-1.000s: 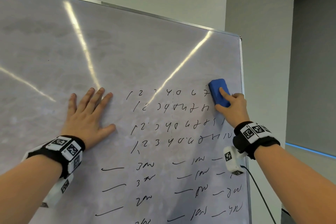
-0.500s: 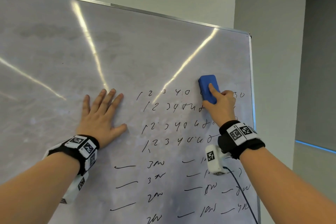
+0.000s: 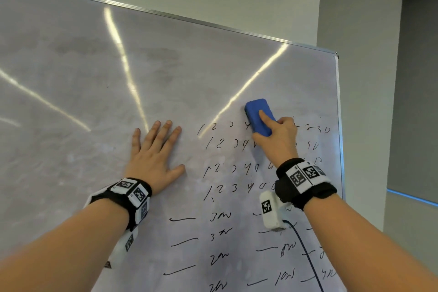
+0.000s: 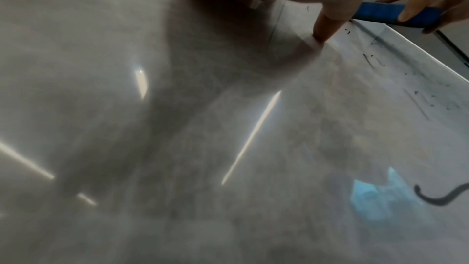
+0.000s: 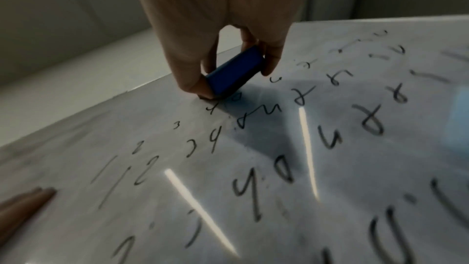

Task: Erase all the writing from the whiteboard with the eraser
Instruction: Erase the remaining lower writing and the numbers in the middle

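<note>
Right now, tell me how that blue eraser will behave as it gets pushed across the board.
The blue eraser looks like a stiff block: it keeps its shape under the right hand. It is probably light, since fingertips alone hold its edges. It should slide readily on the glossy whiteboard, but pinched at the edges it might tip off its flat face.

The right hand (image 3: 276,140) and eraser (image 3: 258,117) hide part of the top rows of writing (image 3: 220,144), the whiteboard (image 3: 94,78) runs off the left and bottom edges, and the right wrist view is motion-blurred, digits barely legible.
</note>
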Tool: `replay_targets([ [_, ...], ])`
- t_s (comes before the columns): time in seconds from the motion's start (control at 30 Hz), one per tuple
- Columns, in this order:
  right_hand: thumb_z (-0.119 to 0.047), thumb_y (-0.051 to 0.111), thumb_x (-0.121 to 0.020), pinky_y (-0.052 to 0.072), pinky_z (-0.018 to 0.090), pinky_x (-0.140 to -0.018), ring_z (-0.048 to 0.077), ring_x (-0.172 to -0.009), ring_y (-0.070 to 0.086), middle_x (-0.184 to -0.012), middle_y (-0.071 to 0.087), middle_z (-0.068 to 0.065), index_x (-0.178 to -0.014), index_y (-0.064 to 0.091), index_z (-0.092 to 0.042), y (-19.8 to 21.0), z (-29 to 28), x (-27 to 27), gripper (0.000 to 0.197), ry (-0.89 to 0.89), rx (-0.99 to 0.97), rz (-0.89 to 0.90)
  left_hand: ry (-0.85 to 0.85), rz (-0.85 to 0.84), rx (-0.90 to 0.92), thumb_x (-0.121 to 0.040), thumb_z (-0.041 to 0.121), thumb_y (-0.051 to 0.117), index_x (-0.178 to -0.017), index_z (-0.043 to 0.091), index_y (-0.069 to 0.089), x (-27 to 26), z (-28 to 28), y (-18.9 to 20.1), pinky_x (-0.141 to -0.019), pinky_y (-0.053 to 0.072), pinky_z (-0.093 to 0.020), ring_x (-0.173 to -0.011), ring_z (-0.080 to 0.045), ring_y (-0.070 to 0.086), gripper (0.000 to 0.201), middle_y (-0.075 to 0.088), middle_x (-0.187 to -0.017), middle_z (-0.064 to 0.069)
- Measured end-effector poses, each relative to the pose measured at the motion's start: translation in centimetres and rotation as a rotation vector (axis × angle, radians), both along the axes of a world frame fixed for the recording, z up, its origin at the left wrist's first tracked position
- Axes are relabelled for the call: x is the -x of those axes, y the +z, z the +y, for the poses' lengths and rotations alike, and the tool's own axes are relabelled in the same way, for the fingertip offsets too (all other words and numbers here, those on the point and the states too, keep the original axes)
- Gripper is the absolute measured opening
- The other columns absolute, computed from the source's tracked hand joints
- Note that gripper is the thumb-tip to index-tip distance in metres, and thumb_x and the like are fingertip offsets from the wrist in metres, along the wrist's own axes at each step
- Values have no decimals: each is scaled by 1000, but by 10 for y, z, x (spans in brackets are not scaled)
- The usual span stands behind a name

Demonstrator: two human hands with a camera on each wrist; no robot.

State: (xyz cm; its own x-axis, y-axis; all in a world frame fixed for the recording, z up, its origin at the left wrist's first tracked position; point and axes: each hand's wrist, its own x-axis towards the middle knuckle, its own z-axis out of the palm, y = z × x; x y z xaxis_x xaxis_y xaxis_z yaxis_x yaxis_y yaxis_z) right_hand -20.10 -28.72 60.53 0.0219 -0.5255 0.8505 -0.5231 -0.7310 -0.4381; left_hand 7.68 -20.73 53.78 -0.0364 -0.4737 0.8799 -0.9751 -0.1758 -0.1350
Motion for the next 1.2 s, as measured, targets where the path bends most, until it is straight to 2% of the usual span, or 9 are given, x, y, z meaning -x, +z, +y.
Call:
replay_targets([
  [0.07,-19,67,-82,28,20,-94,24,-107,33,-108,25,1,-136,46,-30,-5,6,-12,60,40,-14,12,3,-6,-1,-72,65,38,-150,29,15,0,0,0,-113,-8,-48,-143,-19,5,89,16,-156,2],
  [0.17,-21,68,-81,33,27,-100,23,-107,34,-110,27,0,-136,46,-31,-21,15,-32,60,124,42,211,15,-21,-4,-73,66,36,-150,29,12,-2,-1,0,-113,-9,-49,-143,-18,1,89,13,-157,2],
  [0.37,-19,67,-82,27,20,-94,18,-103,28,-109,26,0,-136,46,-30,-20,22,-45,60,71,54,108,22,-40,6,-73,67,36,-151,26,13,-2,-3,-1,-112,-6,-51,-143,-19,-1,91,7,-156,3],
  [0.5,-21,67,-82,23,20,-95,12,-102,21,-111,25,-2,-136,47,-32,-32,31,-52,58,115,145,375,22,-46,1,-73,67,35,-150,25,16,-3,-4,-1,-112,-6,-52,-143,-20,1,90,13,-157,0],
  [0.67,-21,69,-80,26,21,-91,15,-99,24,-107,28,1,-134,50,-29,-15,29,-51,57,44,120,162,4,-41,12,-72,65,36,-149,24,21,-2,-1,-1,-112,-5,-51,-142,-21,7,89,20,-156,-2],
  [0.83,-17,70,-79,25,19,-94,13,-103,23,-112,26,-2,-133,50,-32,-32,38,-62,60,168,131,428,-4,-42,6,-72,65,38,-149,24,18,-2,-2,-1,-112,-8,-50,-143,-21,8,90,18,-156,-2],
  [1.0,-20,69,-80,25,20,-94,14,-102,23,-112,28,0,-134,50,-30,-24,31,-60,58,48,114,175,8,-38,5,-74,66,34,-150,25,14,-1,1,0,-112,-11,-49,-143,-20,2,89,13,-157,0],
  [1.13,-18,69,-80,28,22,-98,14,-105,25,-113,26,-2,-134,49,-32,-41,36,-63,59,173,106,362,4,-42,18,-73,65,37,-150,24,17,-2,-1,-1,-112,-7,-51,-143,-21,6,89,16,-157,-1],
  [1.2,-17,69,-79,27,22,-99,13,-106,24,-115,27,-2,-133,50,-33,-37,32,-54,59,133,133,399,3,-51,26,-73,64,38,-150,24,19,-2,-2,-2,-112,-6,-51,-143,-21,7,89,18,-156,-2],
])
